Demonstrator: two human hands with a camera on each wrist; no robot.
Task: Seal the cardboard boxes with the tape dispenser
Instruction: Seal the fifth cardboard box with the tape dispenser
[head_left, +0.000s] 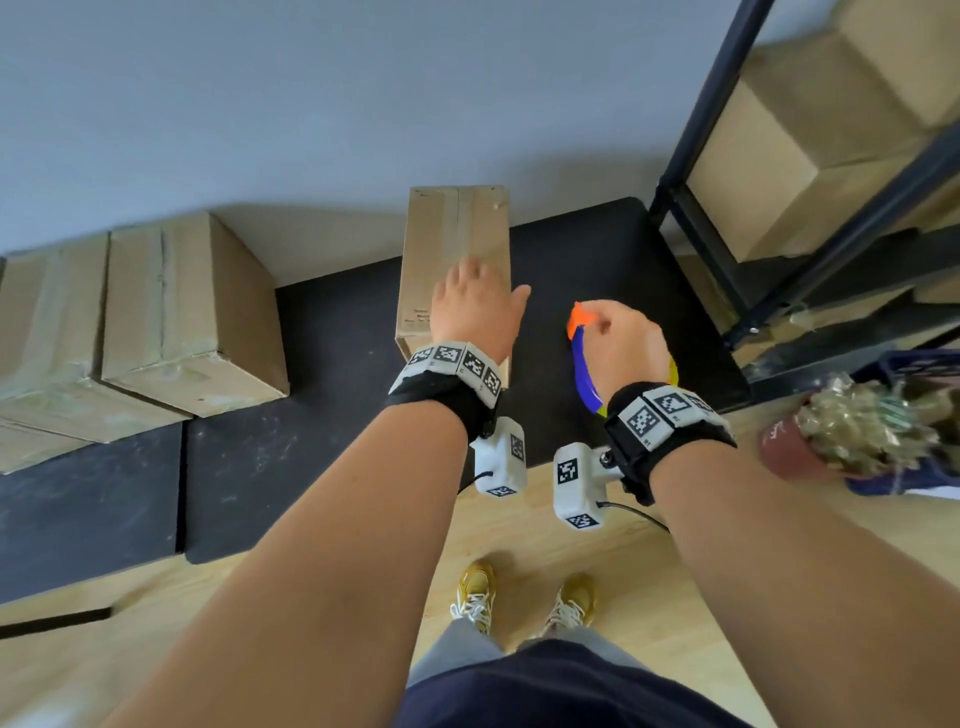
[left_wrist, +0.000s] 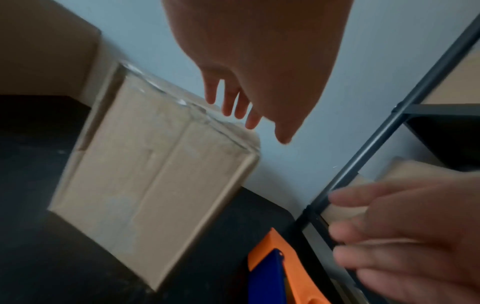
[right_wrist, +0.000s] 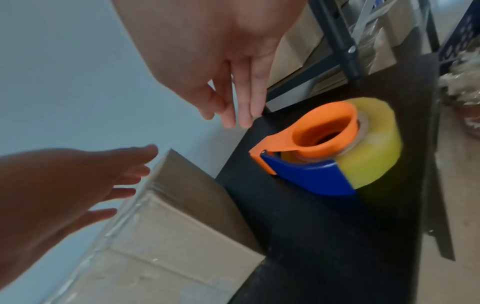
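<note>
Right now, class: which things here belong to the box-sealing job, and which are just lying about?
Job in hand:
tape dispenser
cardboard box on the black mat
left hand, right hand, both open

Lying about:
two boxes at left
metal shelf rack
potted plant

A black mat (head_left: 597, 249) lies on a light wooden floor (head_left: 311, 623) against a pale blue-grey wall (head_left: 260, 104). To the right stands a dark metal rack (head_left: 691, 140). Near its foot sits a blue crate (head_left: 914, 364) beside a heap of what may be crumpled tape (too blurred to tell) (head_left: 862, 426). Gold shoes (head_left: 475, 592) with white laces show below.
</note>
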